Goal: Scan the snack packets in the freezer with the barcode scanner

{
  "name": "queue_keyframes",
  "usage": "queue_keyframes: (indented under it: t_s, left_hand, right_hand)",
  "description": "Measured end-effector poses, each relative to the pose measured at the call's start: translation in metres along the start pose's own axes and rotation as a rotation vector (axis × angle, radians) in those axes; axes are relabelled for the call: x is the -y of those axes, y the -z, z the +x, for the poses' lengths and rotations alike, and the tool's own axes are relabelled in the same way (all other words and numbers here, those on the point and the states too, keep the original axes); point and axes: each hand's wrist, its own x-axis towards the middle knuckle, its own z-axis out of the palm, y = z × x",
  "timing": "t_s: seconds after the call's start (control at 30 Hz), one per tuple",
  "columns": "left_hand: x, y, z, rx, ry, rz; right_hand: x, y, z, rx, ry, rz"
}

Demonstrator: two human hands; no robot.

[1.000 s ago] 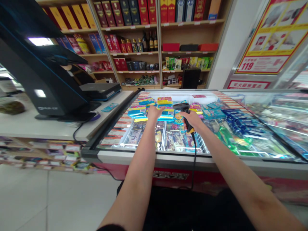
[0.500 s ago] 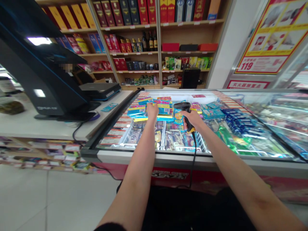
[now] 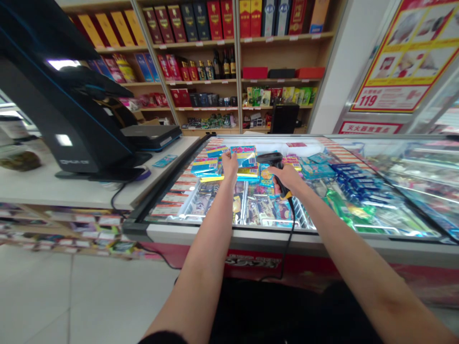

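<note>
Barcode scanner, black with yellow trim at its base, is held above the chest freezer in the right hand, whose fingers wrap its handle. That grip probably suits the pistol shape, leaving the head clear and pointing leftward; whether a finger presses the trigger, I cannot tell. Its cord hangs slack over the freezer's front edge, which likely lets the scanner tilt freely.

The left hand pinches a flat blue packet by its left edge, thumb and fingers closed together. Held by the edge, the packet leaves most of its printed face uncovered, just beside the scanner's head; its barcode panel seems to be the pale patch low down.

Beneath the packet sits one blue-and-yellow stack, and left of the hand another stack. Both appear to lie on the freezer's glass, perhaps because it is flat and within easy reach. An orange-and-blue pouch lies near the right hand.
</note>
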Motion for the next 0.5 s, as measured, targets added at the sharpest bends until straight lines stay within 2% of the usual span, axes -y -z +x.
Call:
queue_keyframes:
  t_s: [0.17, 0.5]
  left_hand:
    - [0.0004, -0.0009, -0.0007, -0.033, -0.024, -0.075]
    - [-0.0026, 0.0007, -0.0038, -0.007, -0.036, -0.058]
  right_hand:
    - [-0.0007, 0.0025, 0.0015, 0.008, 0.024, -0.067]
    - [0.001, 0.005, 0.0023, 0.007, 0.029, -0.077]
